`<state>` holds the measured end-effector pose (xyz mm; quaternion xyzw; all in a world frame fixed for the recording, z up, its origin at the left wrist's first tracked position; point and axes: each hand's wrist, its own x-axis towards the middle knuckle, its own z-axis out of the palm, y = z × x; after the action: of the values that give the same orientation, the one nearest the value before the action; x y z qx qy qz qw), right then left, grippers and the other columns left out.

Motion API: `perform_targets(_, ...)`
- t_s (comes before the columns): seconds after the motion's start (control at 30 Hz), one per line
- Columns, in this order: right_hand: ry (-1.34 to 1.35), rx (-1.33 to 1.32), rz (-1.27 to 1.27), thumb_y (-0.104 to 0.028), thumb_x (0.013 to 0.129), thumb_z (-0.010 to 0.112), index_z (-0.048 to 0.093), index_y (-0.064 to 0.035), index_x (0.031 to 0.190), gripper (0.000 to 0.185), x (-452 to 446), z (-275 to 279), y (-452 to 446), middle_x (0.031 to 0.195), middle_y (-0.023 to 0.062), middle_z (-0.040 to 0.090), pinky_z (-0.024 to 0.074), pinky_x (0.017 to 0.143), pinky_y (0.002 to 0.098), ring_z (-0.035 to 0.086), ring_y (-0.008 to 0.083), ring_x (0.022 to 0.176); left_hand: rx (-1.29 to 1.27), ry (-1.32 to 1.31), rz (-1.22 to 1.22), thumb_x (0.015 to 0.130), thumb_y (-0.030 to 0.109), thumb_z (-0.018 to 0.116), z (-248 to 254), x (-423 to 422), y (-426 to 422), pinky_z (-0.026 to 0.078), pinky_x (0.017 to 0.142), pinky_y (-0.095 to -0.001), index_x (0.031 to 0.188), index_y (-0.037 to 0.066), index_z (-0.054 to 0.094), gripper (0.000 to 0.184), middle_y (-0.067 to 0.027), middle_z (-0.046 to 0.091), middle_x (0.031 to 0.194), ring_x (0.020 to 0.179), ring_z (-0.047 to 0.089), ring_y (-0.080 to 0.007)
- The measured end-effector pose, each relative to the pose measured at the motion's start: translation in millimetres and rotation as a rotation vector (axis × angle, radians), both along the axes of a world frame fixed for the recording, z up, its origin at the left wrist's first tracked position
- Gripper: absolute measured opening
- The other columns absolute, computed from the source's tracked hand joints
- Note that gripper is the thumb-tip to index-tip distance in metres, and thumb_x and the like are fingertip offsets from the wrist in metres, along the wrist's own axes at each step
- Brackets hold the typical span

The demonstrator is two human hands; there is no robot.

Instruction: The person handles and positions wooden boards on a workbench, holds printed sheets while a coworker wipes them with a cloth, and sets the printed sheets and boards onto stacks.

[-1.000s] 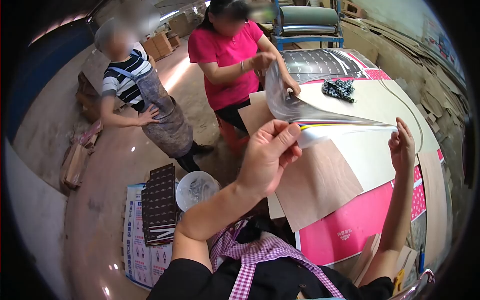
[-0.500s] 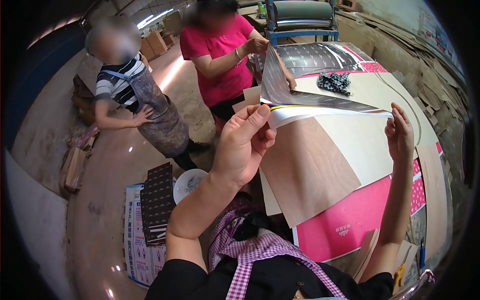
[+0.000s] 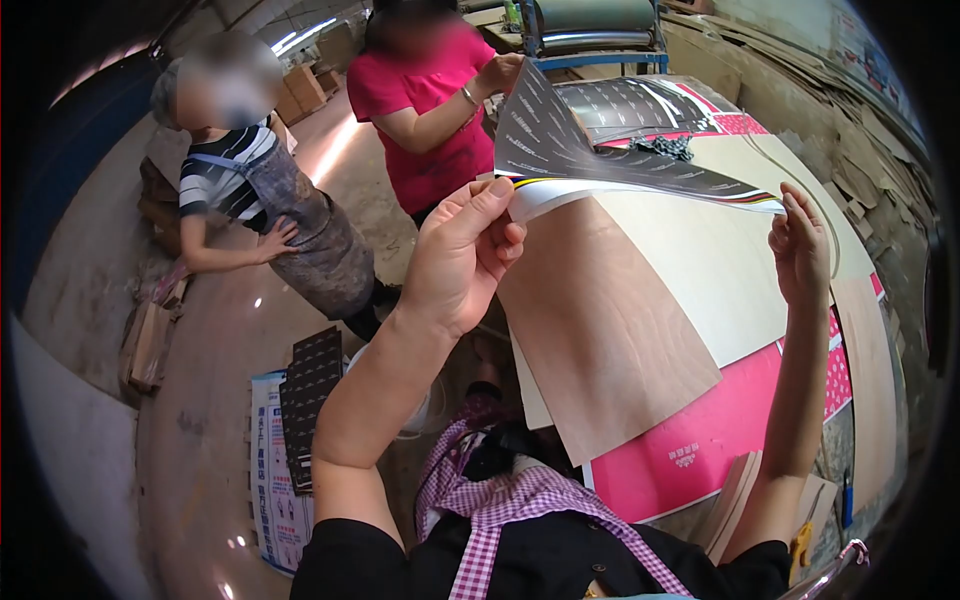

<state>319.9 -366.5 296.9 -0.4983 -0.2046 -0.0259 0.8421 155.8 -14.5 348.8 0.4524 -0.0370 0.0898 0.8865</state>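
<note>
Now hands (image 3: 462, 250) (image 3: 800, 245) closed on sheet (image 3: 545, 135)

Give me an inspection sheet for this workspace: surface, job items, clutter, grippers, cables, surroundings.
Surface: wood-grain panel overlaps pale board and pink printed sheet.
Job's things: dark printed sheet, raised and curved, white underside showing.
Clutter: crumpled patterned bundle; wood strips.
Grippers: bare hands; left hand and right hand pinch separate corners of the dark printed sheet.
Cables: thin curved line on the pale board; cannot tell if cable.
Surroundings: roller machine; person in pink top, person in stained apron.
</note>
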Motion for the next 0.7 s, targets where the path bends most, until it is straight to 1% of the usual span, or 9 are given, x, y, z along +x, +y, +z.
perform_targets(0.1, 0.004, 0.007, -0.045, -0.015, 0.092, 0.056, 0.054, -0.0020, 0.115, 0.027, -0.9, 2.6, -4.6, 0.069, -0.0014, 0.054, 0.0326, 0.048, 0.0162, 0.044, 0.0024, 0.055, 0.056, -0.010, -0.043, 0.091, 0.018, 0.058, 2.5, -3.4, -3.8, 0.044, 0.054, -0.0179, 0.091, 0.007, 0.058, 0.011, 0.0013, 0.059, 0.073, 0.061, 0.056, -0.0056)
perform_targets(0.17, 0.019, 0.018, -0.058, -0.015, 0.092, 0.056, 0.054, -0.0022, 0.116, 0.027, -3.1, 3.9, -6.0, 0.069, -0.0018, 0.053, 0.0320, 0.048, 0.0161, 0.044, 0.0023, 0.055, 0.120, 0.006, -0.033, 0.093, 0.021, 0.055, 4.4, -8.7, -7.8, 0.037, 0.054, -0.0208, 0.090, 0.004, 0.056, 0.017, -0.0027, 0.058, 0.076, 0.061, 0.049, -0.0066)
perform_targets(0.27, 0.003, -0.013, -0.060, -0.015, 0.092, 0.056, 0.054, -0.0021, 0.115, 0.027, -7.9, 3.5, -7.9, 0.069, -0.0028, 0.053, 0.0317, 0.049, 0.0158, 0.044, 0.0021, 0.055, 0.121, 0.051, -0.031, 0.093, 0.021, 0.055, -0.8, -19.7, -11.0, 0.037, 0.053, -0.0213, 0.089, 0.005, 0.055, 0.017, -0.0028, 0.058, 0.073, 0.057, 0.048, -0.0065)
perform_targets(0.3, 0.021, -0.017, -0.092, -0.015, 0.091, 0.056, 0.054, -0.0024, 0.114, 0.026, -9.3, 1.0, -9.2, 0.068, -0.0037, 0.051, 0.0310, 0.048, 0.0157, 0.044, 0.0016, 0.054, 0.110, 0.067, -0.046, 0.093, 0.020, 0.055, -6.0, -24.5, -12.2, 0.039, 0.053, -0.0205, 0.088, 0.005, 0.054, 0.015, -0.0020, 0.059, 0.072, 0.056, 0.050, -0.0059)
perform_targets(0.37, 0.040, -0.022, -0.123, -0.015, 0.091, 0.057, 0.055, -0.0026, 0.113, 0.025, -13.5, -3.7, -14.8, 0.068, -0.0047, 0.050, 0.0304, 0.048, 0.0156, 0.043, 0.0011, 0.054, 0.031, 0.110, -0.069, 0.091, 0.015, 0.058, -17.1, -41.9, -20.8, 0.048, 0.055, -0.0175, 0.089, 0.006, 0.055, 0.009, 0.0001, 0.059, 0.075, 0.060, 0.058, -0.0062)
perform_targets(0.47, 0.093, -0.167, -0.186, -0.016, 0.089, 0.059, 0.057, -0.0047, 0.108, 0.022, -26.6, -15.4, -29.6, 0.066, -0.0067, 0.047, 0.0270, 0.044, 0.0156, 0.038, -0.0003, 0.049, 0.031, 0.232, -0.159, 0.089, 0.015, 0.060, -42.7, -74.6, -35.4, 0.049, 0.057, -0.0183, 0.092, 0.006, 0.055, 0.011, -0.0006, 0.060, 0.077, 0.063, 0.059, -0.0063)
perform_targets(0.53, 0.109, -0.287, -0.163, -0.015, 0.088, 0.059, 0.058, -0.0049, 0.105, 0.019, -42.3, -18.7, -40.4, 0.067, -0.0065, 0.048, 0.0262, 0.042, 0.0154, 0.037, -0.0006, 0.049, 0.000, 0.365, -0.235, 0.089, 0.015, 0.061, -68.2, -96.8, -41.6, 0.048, 0.058, -0.0181, 0.093, 0.005, 0.056, 0.012, -0.0006, 0.060, 0.076, 0.064, 0.058, -0.0057)
perform_targets(0.6, 0.143, -0.416, -0.135, -0.012, 0.088, 0.058, 0.059, -0.0050, 0.099, 0.014, -56.6, -23.9, -45.5, 0.071, -0.0052, 0.053, 0.0277, 0.042, 0.0148, 0.038, -0.0009, 0.049, -0.107, 0.502, -0.292, 0.090, 0.015, 0.060, -93.3, -113.9, -45.6, 0.045, 0.055, -0.0179, 0.095, 0.006, 0.057, 0.010, -0.0005, 0.060, 0.077, 0.064, 0.057, -0.0060)
perform_targets(0.7, 0.209, -0.530, -0.099, -0.010, 0.087, 0.057, 0.058, -0.0041, 0.096, 0.010, -72.9, -37.7, -46.9, 0.075, -0.0026, 0.056, 0.0326, 0.043, 0.0149, 0.043, 0.0007, 0.051, -0.202, 0.645, -0.308, 0.090, 0.016, 0.059, -118.2, -131.9, -51.2, 0.044, 0.057, -0.0180, 0.095, 0.006, 0.057, 0.011, -0.0005, 0.058, 0.076, 0.065, 0.056, -0.0067)
